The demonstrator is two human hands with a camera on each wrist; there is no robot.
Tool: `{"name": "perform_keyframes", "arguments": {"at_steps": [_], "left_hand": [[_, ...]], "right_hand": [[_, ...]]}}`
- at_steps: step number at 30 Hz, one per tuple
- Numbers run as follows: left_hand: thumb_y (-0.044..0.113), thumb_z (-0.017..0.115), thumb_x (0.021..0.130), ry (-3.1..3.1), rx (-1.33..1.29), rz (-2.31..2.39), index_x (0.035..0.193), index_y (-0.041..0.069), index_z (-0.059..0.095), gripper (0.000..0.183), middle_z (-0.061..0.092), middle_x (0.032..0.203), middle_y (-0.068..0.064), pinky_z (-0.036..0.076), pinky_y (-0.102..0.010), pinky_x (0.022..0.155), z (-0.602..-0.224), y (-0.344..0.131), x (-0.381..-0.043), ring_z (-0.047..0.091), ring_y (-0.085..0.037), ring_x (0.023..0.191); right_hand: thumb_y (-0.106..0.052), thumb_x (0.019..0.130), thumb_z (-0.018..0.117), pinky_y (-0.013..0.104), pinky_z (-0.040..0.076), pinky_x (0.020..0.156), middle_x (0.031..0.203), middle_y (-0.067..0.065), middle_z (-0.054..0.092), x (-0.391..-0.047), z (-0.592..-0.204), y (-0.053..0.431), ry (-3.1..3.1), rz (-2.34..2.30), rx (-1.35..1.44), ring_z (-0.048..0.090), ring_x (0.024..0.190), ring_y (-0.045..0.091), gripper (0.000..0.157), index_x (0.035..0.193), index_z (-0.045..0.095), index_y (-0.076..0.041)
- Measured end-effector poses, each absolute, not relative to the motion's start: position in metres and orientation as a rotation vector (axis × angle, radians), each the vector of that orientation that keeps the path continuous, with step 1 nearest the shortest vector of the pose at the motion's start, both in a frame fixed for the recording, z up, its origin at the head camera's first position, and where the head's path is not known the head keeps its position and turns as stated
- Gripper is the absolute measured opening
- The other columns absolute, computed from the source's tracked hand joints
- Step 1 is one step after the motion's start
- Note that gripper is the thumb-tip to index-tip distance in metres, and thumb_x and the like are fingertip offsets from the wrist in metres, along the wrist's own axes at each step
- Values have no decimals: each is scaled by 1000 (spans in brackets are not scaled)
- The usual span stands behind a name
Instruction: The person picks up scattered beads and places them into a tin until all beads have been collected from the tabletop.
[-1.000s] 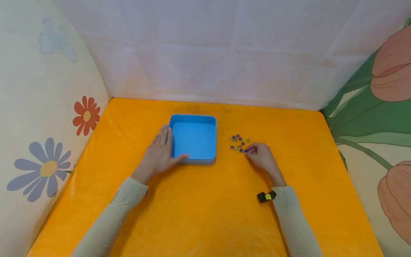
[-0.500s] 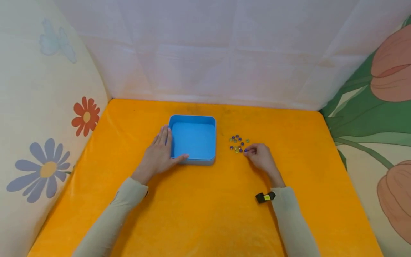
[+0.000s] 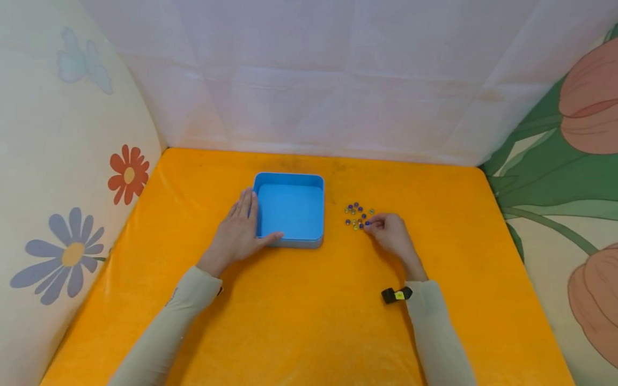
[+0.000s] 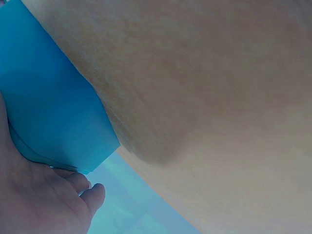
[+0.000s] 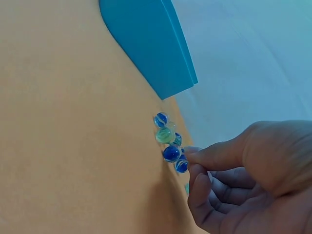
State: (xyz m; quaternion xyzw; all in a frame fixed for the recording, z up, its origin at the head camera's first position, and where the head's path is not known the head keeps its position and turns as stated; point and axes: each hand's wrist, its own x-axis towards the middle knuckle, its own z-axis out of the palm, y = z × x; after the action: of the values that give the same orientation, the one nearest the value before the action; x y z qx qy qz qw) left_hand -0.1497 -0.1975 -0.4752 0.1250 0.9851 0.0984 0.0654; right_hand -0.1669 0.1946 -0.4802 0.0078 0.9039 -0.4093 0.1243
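Observation:
A square blue box (image 3: 291, 212) with low walls sits on the orange cloth, its inside bare. My left hand (image 3: 235, 236) lies along its left wall with straight fingers, the thumb over the near rim. In the left wrist view the box wall (image 4: 58, 97) rises beside the palm. To the right of the box is a loose group of small glass marbles (image 3: 356, 205), blue and yellowish green. At the group's near right side my right hand (image 3: 393, 233) pinches a blue marble (image 5: 181, 165) between thumb and index finger. The other fingers curl under.
An orange cloth (image 3: 299, 311) covers the table, with a white sheet (image 3: 299, 96) hanging behind it. Flower-printed fabric stands at both sides. A black strap piece with a yellow mark (image 3: 397, 295) is at the right wrist.
My right hand has shifted slightly left and away from me with the blue marble at its fingertips. The left hand and the box stay in place.

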Motion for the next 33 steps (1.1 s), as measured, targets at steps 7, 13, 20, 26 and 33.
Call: {"name": "perform_keyframes", "arguments": {"at_steps": [7,13,20,26,33], "left_hand": [[83,54,90,2978,382,301,166,-7,2,128,2,176,-26,18,-57,133,-477,-198,-150,9,-45,165],[82,55,90,2984,383,319,166,-6,2,128,1,176,-26,18,-58,133,-477,-198,-149,10,-44,165],[82,54,90,2984,382,301,166,-6,2,127,1,177,-25,20,-58,133,-478,-199,-149,10,-44,165],[83,53,90,2975,386,335,166,-5,0,127,-1,177,-25,20,-58,133,-476,-201,-149,9,-44,165],[81,55,90,2985,378,333,166,-5,2,126,1,177,-25,23,-58,131,-474,-200,-148,11,-44,165]], "right_hand": [[-18,103,68,30,52,69,106,17,75,-170,-473,189,2622,-1207,20,62,81,23,21,114,75,-2],[-20,102,71,27,51,67,102,16,75,-173,-463,181,2636,-1250,-7,62,79,22,24,115,76,-1],[-19,101,71,26,52,66,102,17,76,-176,-453,167,2638,-1295,-72,67,81,22,23,114,76,0],[-21,103,70,29,55,68,107,14,77,-177,-445,156,2589,-1316,-95,66,83,24,21,116,76,-5],[-23,103,69,31,57,74,108,13,77,-183,-440,147,2546,-1288,-190,68,89,28,21,116,75,-8]]}}
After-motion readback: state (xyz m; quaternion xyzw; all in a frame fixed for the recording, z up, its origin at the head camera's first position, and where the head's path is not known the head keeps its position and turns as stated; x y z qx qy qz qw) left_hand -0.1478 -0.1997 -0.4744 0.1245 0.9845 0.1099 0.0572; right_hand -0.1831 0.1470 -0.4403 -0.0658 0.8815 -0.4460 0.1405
